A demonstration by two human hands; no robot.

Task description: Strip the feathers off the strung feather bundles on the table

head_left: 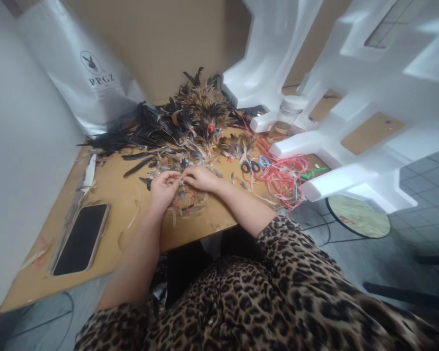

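White bag (76,80): "PPGZ" (102,79) (rabbit-head logo (90,62) above).

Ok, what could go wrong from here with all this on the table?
The phone lies near the front edge of the table, left of the left forearm; a careless sweep might knock it off.
The scissors lie beside the tangled pink strands, so picking them up could drag strands along.
Loose feathers lie around the left hand and right hand; a brisk move might scatter them.
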